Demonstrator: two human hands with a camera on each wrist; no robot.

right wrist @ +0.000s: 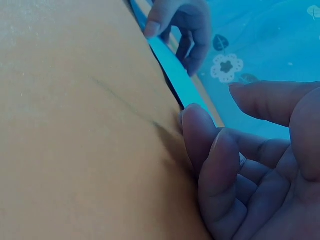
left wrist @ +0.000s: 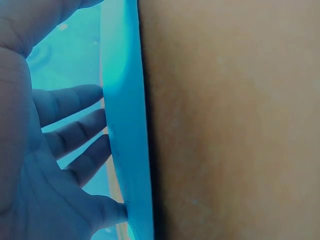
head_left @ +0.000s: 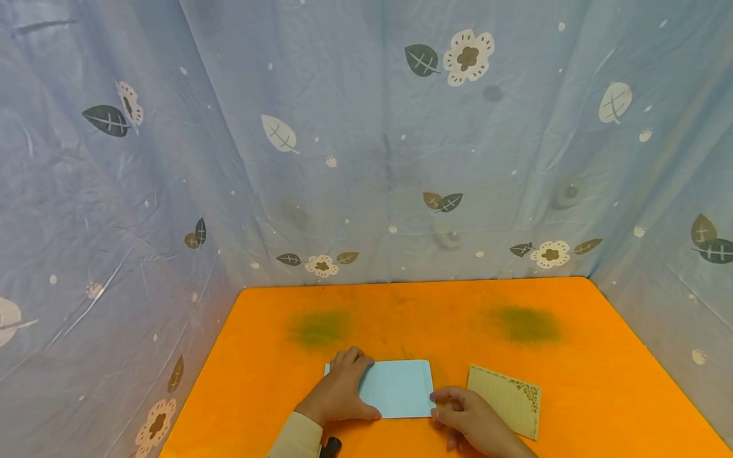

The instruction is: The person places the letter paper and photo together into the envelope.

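A light blue paper envelope [head_left: 401,388] lies flat on the orange table, with a fold line near its right end. My left hand [head_left: 343,388] spans its left part, thumb at the near edge and fingers toward the far edge. In the left wrist view the fingers stretch out to the envelope [left wrist: 127,100], spread apart. At the right end, my right hand [head_left: 472,416] has loosely bent fingertips right at the envelope's edge. The right wrist view shows gaps between the fingers [right wrist: 220,170] beside the envelope's end. A tan sheet of lined letter paper [head_left: 506,401] is partly covered by the right hand.
The orange tabletop [head_left: 401,324] has two blurry green patches toward the back. Blue curtains [head_left: 366,159] with flowers and leaves enclose the table at the back and both sides. A small black object [head_left: 330,447] sits by the left wrist at the front.
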